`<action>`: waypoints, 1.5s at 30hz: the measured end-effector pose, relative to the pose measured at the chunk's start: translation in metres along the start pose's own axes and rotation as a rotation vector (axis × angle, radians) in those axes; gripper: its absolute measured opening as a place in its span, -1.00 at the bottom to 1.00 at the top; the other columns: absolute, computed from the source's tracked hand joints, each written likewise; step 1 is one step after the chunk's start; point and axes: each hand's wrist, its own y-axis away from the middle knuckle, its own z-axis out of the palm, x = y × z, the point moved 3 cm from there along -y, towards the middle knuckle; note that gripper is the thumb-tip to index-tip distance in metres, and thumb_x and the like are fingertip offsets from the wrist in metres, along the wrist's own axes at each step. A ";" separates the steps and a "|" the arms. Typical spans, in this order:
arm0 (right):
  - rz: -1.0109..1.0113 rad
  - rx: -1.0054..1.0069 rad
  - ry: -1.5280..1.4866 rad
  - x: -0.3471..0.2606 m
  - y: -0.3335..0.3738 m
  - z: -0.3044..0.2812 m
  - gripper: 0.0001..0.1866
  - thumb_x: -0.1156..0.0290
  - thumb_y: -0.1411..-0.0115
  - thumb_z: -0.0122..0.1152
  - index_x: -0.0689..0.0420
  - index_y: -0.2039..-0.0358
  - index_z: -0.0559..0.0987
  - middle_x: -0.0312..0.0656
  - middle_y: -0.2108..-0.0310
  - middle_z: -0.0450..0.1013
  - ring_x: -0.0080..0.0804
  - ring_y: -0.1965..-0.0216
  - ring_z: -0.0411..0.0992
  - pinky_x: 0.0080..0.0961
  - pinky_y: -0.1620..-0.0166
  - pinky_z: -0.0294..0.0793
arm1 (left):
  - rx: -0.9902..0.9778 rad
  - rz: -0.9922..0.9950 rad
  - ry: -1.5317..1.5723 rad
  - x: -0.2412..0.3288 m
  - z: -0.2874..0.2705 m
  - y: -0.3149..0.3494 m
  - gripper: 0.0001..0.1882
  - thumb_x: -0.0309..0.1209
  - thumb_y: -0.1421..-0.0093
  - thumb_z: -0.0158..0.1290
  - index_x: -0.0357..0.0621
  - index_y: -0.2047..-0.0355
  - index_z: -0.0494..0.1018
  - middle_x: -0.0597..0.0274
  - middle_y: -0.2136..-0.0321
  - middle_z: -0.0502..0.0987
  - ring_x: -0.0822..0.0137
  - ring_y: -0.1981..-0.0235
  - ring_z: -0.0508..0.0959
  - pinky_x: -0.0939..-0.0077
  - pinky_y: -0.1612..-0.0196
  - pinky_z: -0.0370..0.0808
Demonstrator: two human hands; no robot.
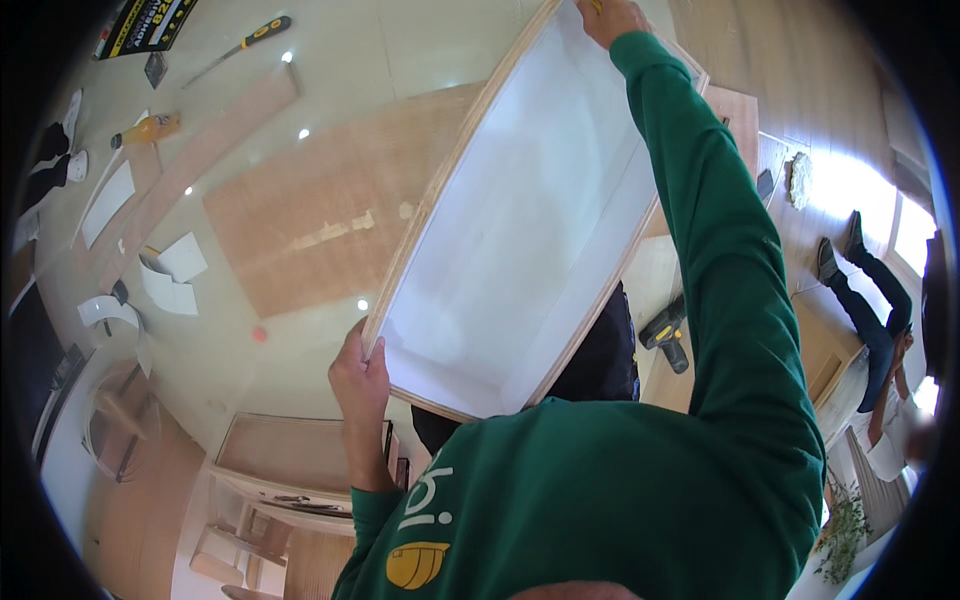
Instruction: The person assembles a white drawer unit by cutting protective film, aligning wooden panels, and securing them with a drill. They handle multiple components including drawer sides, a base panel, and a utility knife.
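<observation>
A shallow open wooden box (520, 225) with a white inside, like a drawer, slants across the middle from my body toward the top. My left hand (360, 385) is closed on its near left corner, the thumb over the rim. At the far end, my right hand (612, 22) is closed at the rim with the arm stretched out. A small yellow thing (597, 5) shows at its fingers; the picture's top edge cuts it off, so its kind is unclear. The near end of the box lies against my green sweatshirt (600, 490).
Left of the box, a thin plywood sheet (290, 220) lies on the glossy floor. Farther left are a screwdriver (262, 34), an orange bottle (150, 130) and white offcuts (170, 290). A cordless drill (664, 333) lies right of me. Another person (875, 330) sits at the far right.
</observation>
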 end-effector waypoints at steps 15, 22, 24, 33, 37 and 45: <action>0.117 -0.032 0.065 -0.011 0.016 0.002 -0.66 0.19 -0.16 0.11 0.11 0.17 0.64 0.12 0.21 0.53 0.10 0.14 0.50 -0.12 0.01 0.48 | 0.019 0.005 -0.031 0.002 -0.002 0.002 -0.66 -0.52 -0.14 0.11 -0.23 0.04 0.49 -0.11 0.33 0.60 0.01 0.36 0.64 0.31 0.30 0.55; 0.143 -0.006 0.132 -0.001 0.010 0.010 -0.64 0.17 -0.17 0.07 0.16 0.20 0.63 0.13 0.18 0.53 0.10 0.07 0.47 -0.09 -0.05 0.43 | 0.009 -0.037 0.053 -0.003 0.001 0.006 -0.66 -0.54 -0.14 0.11 -0.23 0.04 0.49 -0.12 0.33 0.60 0.00 0.36 0.64 0.29 0.29 0.55; 0.122 0.003 0.254 0.028 -0.012 0.031 -0.62 0.16 -0.18 0.05 0.18 0.19 0.63 0.12 0.15 0.52 0.10 0.04 0.45 -0.10 -0.08 0.40 | -0.006 -0.006 0.057 0.004 -0.001 0.001 -0.66 -0.55 -0.13 0.11 -0.23 0.04 0.49 -0.12 0.34 0.60 0.00 0.36 0.64 0.30 0.29 0.55; 0.170 -0.113 0.257 0.013 -0.006 0.028 -0.61 0.12 -0.19 0.04 0.21 0.26 0.60 0.14 0.16 0.51 0.13 0.06 0.45 -0.07 -0.06 0.41 | 0.029 0.011 0.031 -0.005 0.001 0.002 -0.66 -0.56 -0.12 0.11 -0.22 0.05 0.49 -0.09 0.32 0.60 0.02 0.36 0.64 0.31 0.29 0.55; 0.391 -0.009 0.281 0.012 -0.013 0.039 -0.59 0.08 -0.19 0.07 0.20 0.21 0.56 0.13 0.14 0.51 0.16 0.08 0.46 -0.06 -0.04 0.43 | 0.006 -0.001 0.042 0.003 -0.002 0.003 -0.67 -0.55 -0.12 0.11 -0.22 0.07 0.50 -0.08 0.31 0.60 0.02 0.35 0.64 0.32 0.28 0.55; 0.343 -0.088 0.536 0.067 -0.042 0.089 -0.55 0.04 -0.20 0.09 0.23 0.24 0.56 0.13 0.19 0.52 0.05 0.14 0.49 -0.14 0.10 0.50 | 0.018 0.039 0.026 0.003 -0.002 0.000 -0.67 -0.56 -0.11 0.11 -0.17 0.06 0.49 -0.07 0.31 0.60 0.00 0.33 0.63 0.29 0.26 0.54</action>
